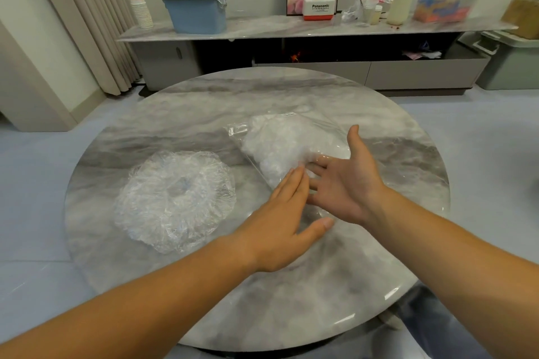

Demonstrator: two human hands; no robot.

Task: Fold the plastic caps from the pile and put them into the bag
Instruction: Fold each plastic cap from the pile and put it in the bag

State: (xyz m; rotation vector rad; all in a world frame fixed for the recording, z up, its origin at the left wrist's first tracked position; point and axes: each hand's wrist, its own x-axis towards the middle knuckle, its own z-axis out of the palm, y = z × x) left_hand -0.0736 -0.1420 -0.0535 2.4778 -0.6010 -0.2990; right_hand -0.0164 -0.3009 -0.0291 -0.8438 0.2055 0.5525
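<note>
Bagging seems the step in hand. My left hand (280, 218) lies flat, fingers straight, at the near corner of the bag (291, 140). My right hand (347, 181), palm up and spread wide, touches the bag beside it. Neither holds a cap. The bag, part full, lies just ahead on the worktop (262, 300); the pile (175, 198) sits left of my left hand. Next, I judge, I reach left, lift one cap and fold it.
</note>
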